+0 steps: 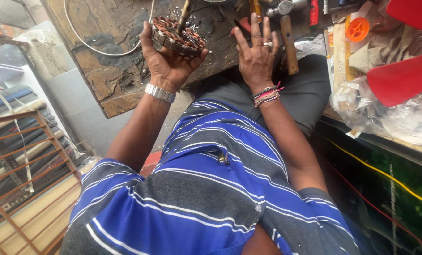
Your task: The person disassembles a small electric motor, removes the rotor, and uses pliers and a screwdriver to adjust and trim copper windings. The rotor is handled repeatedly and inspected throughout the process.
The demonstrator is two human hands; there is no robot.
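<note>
1. Head view looks down a blue-and-grey striped shirt (206,189) to a scarred wooden bench (111,56) in the upper half of the frame.

2. Left hand (166,61), with a metal watch (160,93) at the wrist, cradles a round wound motor stator (178,36) at top centre; its fingers curl up around the rim from beneath, gripping it clear of the bench.

3. Right hand (255,54), with bead bracelets (266,95) at the wrist, lies back-up just right of the stator, fingers spread open and holding nothing, tips near a wooden-handled tool (289,45) on the bench.

4. A thin rod (185,14) rises from the middle of the stator; whether it is seated in the core cannot be told.

5. A white cable (102,49) loops across the bench at upper left; red fan blades (402,78) and clear plastic wrap (390,118) fill the right edge, beside an orange cap (358,29).

6. Judged from the grip, the work goes best with the stator kept level in the palm, pressure on the steel rim and not on the copper windings, so the free hand can pick a tool without jarring the coils.
</note>
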